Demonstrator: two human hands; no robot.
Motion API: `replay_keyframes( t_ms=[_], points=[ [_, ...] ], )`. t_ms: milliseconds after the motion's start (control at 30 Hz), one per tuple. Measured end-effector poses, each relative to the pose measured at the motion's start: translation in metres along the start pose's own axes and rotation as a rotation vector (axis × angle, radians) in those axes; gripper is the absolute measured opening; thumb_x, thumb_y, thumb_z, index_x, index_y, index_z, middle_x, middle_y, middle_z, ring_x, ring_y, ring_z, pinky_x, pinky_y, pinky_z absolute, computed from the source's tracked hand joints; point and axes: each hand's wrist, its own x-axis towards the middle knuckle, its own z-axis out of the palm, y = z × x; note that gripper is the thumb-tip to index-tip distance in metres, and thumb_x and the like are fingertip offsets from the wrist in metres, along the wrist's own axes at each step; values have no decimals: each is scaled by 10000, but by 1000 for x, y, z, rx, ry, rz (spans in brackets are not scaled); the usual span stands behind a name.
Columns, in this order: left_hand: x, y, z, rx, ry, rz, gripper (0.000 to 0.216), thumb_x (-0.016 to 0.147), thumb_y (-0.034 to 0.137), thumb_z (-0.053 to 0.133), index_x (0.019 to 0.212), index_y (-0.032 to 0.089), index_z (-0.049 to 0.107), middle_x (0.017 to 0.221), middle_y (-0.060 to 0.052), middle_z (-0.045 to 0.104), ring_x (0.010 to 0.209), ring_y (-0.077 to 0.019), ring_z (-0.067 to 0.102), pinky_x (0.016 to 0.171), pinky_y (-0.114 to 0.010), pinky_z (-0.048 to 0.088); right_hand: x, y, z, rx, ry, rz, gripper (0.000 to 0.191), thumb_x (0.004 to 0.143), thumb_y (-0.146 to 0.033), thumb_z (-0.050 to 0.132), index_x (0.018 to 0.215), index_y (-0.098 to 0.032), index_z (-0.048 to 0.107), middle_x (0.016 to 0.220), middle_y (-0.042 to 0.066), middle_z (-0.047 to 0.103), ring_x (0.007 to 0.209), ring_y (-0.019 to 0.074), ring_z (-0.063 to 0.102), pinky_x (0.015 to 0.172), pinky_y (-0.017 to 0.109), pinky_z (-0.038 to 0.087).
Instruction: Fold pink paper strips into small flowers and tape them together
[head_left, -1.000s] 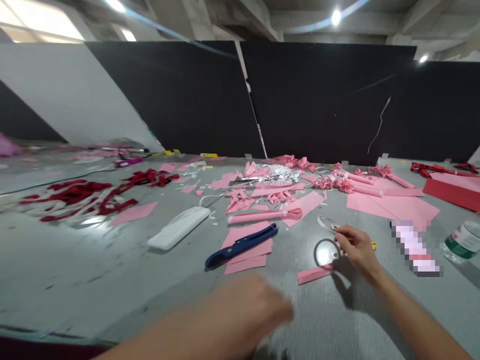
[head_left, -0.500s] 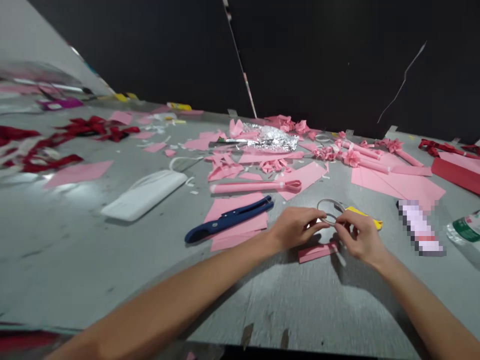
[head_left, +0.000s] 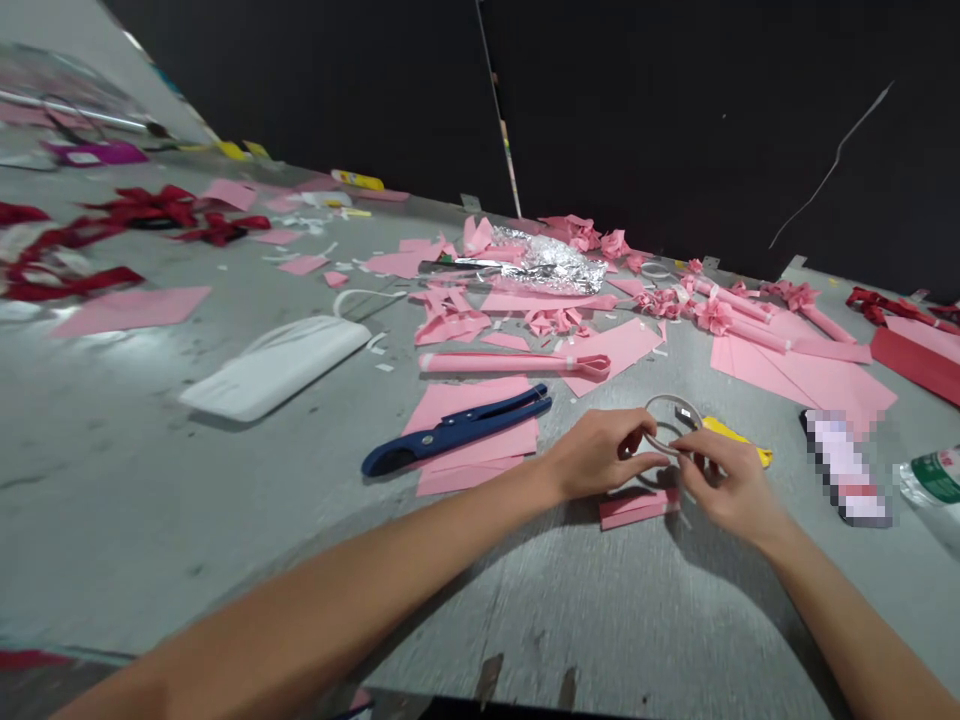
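Note:
Both hands meet over a thin clear tape ring held just above the grey table. My left hand pinches the ring's near left edge. My right hand pinches at the ring's near right side, fingertips pressed together on the tape. Under the hands lies a small folded pink paper strip. A yellow object shows behind my right hand. Blue-handled scissors rest on pink paper sheets to the left.
A white pouch lies at mid left. Rolled pink paper, crumpled foil, pink paper flowers and large pink sheets fill the far side. Red ribbon scraps lie far left. A water bottle sits at the right edge.
My left hand came in from the lower foreground to join my right hand on the tape ring. The view tilted downward. In the last half second the hands barely moved.

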Motion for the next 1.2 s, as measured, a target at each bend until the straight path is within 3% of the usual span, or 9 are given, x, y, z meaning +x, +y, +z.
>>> replay_keyframes(
  t_ms=[200,367,500,600,733,867,1100,1200],
  points=[
    [-2,-5,-3,-146,29,-103,380,1054,544,736,1008,167,711,698,32,665,582,-119,571,603,-242,439,4,0,-4,57,-13,-8,135,1021,-193,621,1023,-228,752,868,52,778,733,212,689,697,361,516],
    [-10,-4,0,46,22,52,266,1158,361,550,1159,186,750,888,-43,796,756,-173,720,713,-273,526,2,-3,-1,74,-130,39,218,1033,-168,569,1102,-223,768,865,37,779,711,194,653,659,342,462],
    [-14,-1,4,181,-56,110,270,1162,255,465,1160,192,727,932,-54,803,824,-193,758,740,-282,550,0,-2,3,40,-115,84,216,991,-156,577,1056,-226,771,806,32,755,662,192,621,634,353,431],
    [-13,2,7,196,-46,105,256,1165,305,494,1139,181,717,936,-58,805,833,-204,767,753,-296,562,-1,-1,6,14,-80,82,186,952,-152,583,963,-229,751,785,43,740,669,204,626,643,365,446],
    [-10,2,7,195,-5,114,315,1179,394,515,1113,166,722,922,-63,809,817,-203,768,749,-302,564,-2,-2,7,19,-49,30,254,920,-111,553,1027,-223,755,854,59,763,744,226,675,694,372,478],
    [-9,0,6,195,-2,111,296,1174,384,532,1104,177,730,901,-50,803,800,-184,760,745,-288,562,-2,-5,9,0,-29,36,161,1004,-180,587,998,-219,743,830,49,749,705,209,651,676,361,450],
    [-9,-2,10,229,24,150,323,1183,388,506,1089,174,729,898,-56,801,808,-194,765,737,-293,566,-3,-1,13,-35,-8,76,190,883,-101,579,926,-215,725,779,38,726,677,202,635,647,352,421],
    [-8,-1,8,238,11,153,297,1174,367,521,1096,168,727,906,-61,802,817,-200,769,742,-299,572,-3,-1,12,-5,-13,81,211,909,-112,570,980,-214,740,812,46,750,682,203,644,655,356,441]
  ],
)
